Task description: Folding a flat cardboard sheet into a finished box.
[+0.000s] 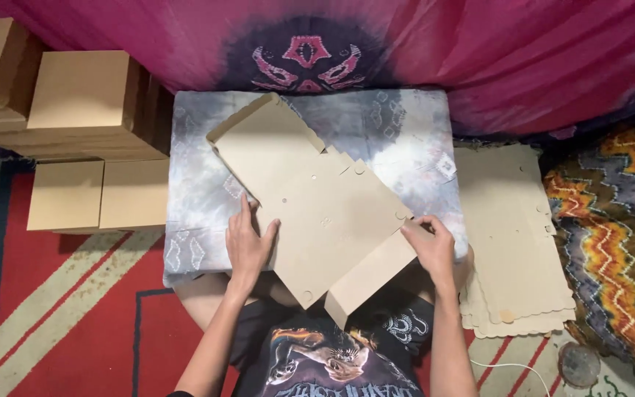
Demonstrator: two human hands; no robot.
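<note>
Both hands worked the cardboard blank (310, 206): left hand (248, 246) pressed flat, right hand (429, 246) pinching its side flap (369, 276), long axis diagonal.

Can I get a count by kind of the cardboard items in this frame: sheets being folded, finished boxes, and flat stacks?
Cardboard sheet being folded, under the left hand and right hand: 1
Finished boxes at the left, tops visible: 4
Stack of flat sheets at the right: 1; the number of sheets in it cannot be told
Total: 6
</note>
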